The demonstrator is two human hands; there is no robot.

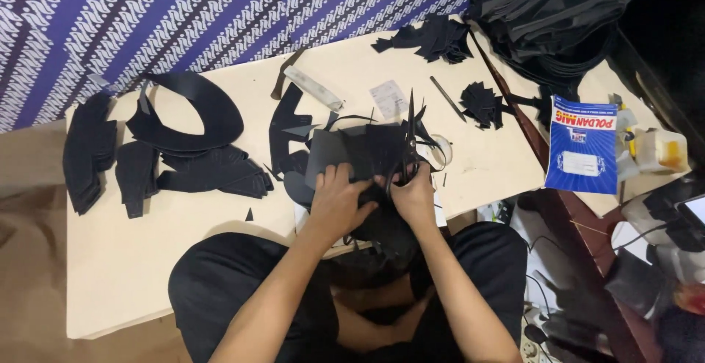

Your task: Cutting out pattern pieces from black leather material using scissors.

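The left hand (339, 203) presses down on a black sheet (345, 153) of thin material that lies at the near edge of the cream counter (147, 260), its fingers (334, 179) spread and curled over the sheet's lower part, grasping it flat. Just beside it, the right hand (413, 195) is clenched around the handles of a pair of black scissors (410, 142), whose blades point away from the person, up across the sheet. The two hands nearly touch over the sheet.

Left of the sheet lie several cut black pieces: a large curved band (194, 109), flatter shapes (213, 172) below it, and a stack of narrow pieces (88, 150) near the counter's left end. Beyond the sheet, toward the patterned blue and white wall cloth (183, 10), lie a pale flat tool (314, 87) and a small paper slip (388, 98). Right of the sheet sit a thin dark pen-like stick (446, 98) and a small heap of black offcuts (481, 104); another heap (433, 38) lies farther back. Well to the right of the sheet rest a blue and white packet (584, 146) and a pile of dark folded material (558, 18).
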